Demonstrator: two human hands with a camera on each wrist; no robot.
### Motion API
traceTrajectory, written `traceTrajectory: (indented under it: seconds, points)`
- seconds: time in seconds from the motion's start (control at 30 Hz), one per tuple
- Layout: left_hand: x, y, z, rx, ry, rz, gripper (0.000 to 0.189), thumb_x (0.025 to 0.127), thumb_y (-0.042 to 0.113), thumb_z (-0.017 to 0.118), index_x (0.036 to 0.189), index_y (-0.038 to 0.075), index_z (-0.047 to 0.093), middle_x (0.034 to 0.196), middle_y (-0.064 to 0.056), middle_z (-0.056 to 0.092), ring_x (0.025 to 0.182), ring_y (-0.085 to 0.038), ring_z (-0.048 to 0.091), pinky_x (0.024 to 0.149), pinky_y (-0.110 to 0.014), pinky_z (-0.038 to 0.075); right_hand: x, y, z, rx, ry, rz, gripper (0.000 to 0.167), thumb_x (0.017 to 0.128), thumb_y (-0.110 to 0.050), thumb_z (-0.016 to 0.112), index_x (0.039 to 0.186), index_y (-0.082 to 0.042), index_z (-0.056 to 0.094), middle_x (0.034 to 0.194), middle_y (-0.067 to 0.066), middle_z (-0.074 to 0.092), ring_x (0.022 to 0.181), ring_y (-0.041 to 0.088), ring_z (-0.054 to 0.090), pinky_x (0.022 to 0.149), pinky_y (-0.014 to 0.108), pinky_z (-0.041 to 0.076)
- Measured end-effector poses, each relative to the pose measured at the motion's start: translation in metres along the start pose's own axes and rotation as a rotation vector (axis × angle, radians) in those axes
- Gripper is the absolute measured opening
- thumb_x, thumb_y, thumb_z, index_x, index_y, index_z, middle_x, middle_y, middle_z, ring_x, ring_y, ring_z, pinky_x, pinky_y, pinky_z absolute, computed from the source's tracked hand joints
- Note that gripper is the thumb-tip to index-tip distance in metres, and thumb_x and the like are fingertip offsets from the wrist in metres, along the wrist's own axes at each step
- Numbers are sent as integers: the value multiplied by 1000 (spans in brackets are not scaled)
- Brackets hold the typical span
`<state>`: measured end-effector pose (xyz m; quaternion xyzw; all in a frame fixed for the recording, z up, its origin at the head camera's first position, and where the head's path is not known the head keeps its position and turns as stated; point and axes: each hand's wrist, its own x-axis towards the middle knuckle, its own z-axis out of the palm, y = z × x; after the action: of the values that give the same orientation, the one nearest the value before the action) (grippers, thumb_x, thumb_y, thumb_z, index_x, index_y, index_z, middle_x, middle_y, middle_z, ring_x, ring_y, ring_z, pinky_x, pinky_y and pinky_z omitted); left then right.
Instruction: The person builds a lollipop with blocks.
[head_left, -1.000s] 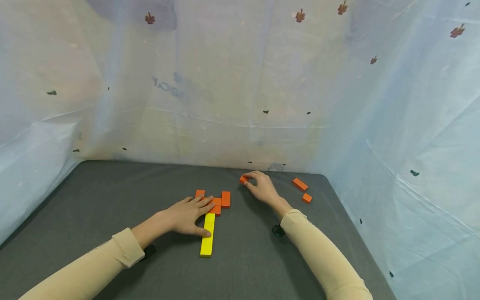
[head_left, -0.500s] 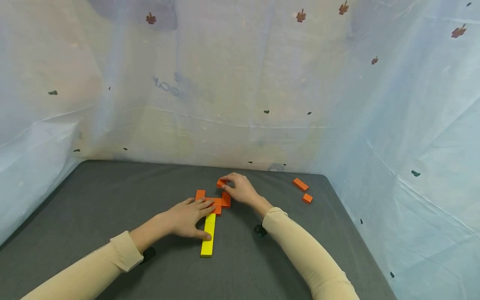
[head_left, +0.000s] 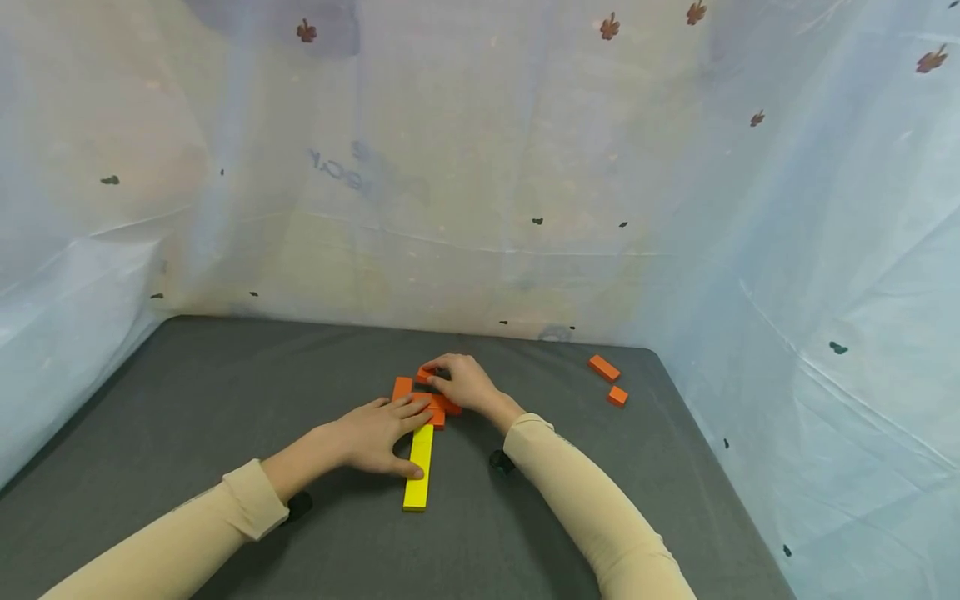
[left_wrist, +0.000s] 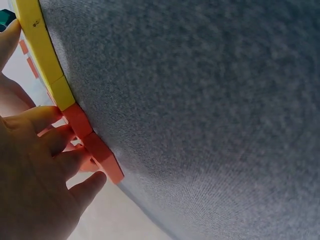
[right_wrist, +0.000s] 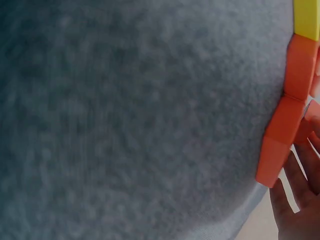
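Flat orange blocks [head_left: 437, 418] lie joined at the top of a yellow strip [head_left: 416, 493] on the dark table. My left hand [head_left: 371, 437] rests spread over them, its fingers on the orange blocks and its thumb on the yellow strip. In the left wrist view those fingers reach the edge of the orange row [left_wrist: 102, 156]. Just beyond the row, my right hand [head_left: 467, 385] pinches another orange block [head_left: 424, 374] between thumb and fingers. An upright orange block [head_left: 402, 387] stands out at the row's left end; the right-end one is partly hidden under my right hand.
Two loose orange pieces lie to the right: a longer block [head_left: 604, 367] and a small block [head_left: 617, 396]. The dark table [head_left: 225, 375] ends at a pale plastic sheet [head_left: 450, 208] hanging behind and along both sides.
My right hand has carried the pinched orange block leftward, from the right of the arrangement to just behind its middle. My left hand has stayed in place.
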<state>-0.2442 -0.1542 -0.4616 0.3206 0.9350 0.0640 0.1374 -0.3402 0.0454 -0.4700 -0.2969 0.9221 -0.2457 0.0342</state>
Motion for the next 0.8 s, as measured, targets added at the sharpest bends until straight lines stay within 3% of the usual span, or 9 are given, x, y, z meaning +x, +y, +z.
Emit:
traceTrajectory:
  seconds: [0.33, 0.8]
  points:
    - [1, -1, -1, -24, -6, -1, 98, 90, 73, 63, 164, 14, 35, 172, -7, 24, 158, -32, 22, 123, -63, 23, 2, 0, 4, -4, -35, 30, 34, 107, -25, 62, 139, -17, 69, 139, 4, 67, 130, 23, 61, 110, 42, 49]
    - [3, -4, 2, -6, -2, 20, 100, 91, 75, 61, 164, 13, 34, 172, -8, 23, 158, -33, 21, 122, -63, 25, 3, 4, 5, -54, 4, 20, 30, 106, -23, 63, 134, -17, 72, 131, 4, 70, 123, 24, 63, 107, 43, 50]
